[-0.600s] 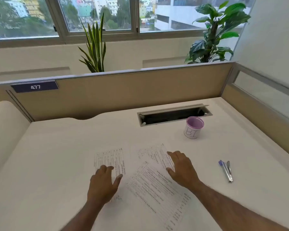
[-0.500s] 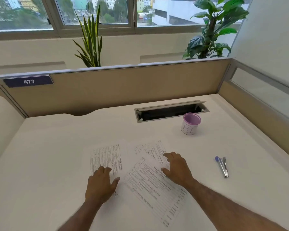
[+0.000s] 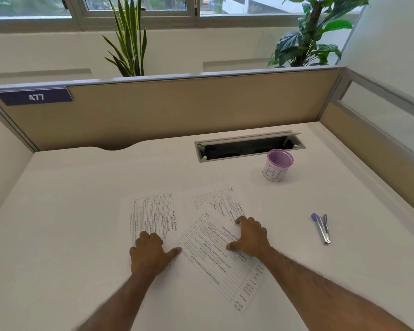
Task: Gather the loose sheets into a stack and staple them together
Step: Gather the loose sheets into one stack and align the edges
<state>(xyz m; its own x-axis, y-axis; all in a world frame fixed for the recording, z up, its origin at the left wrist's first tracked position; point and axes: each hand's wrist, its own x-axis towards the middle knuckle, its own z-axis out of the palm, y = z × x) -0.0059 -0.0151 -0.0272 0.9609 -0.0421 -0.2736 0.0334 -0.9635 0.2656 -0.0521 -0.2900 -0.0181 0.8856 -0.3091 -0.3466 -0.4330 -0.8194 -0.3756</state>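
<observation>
On the desk (image 3: pixel 81 187), left hand (image 3: pixel 148 254) and right hand (image 3: pixel 251 237) press flat, unclenched, on separate sheets (image 3: pixel 215 259).

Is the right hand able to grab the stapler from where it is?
Probably yes. The stapler lies in the open to the right of the right hand, with only bare desk between them.

A purple-rimmed cup (image 3: pixel 277 166) marked "BI" stands upright on the white worktop (image 3: pixel 81 187), just in front of an open cable slot (image 3: pixel 249 148). A partition (image 3: pixel 189 103) carries a tag (image 3: pixel 35 97) reading 477. 2 plants (image 3: pixel 129 39) stand behind it.
</observation>
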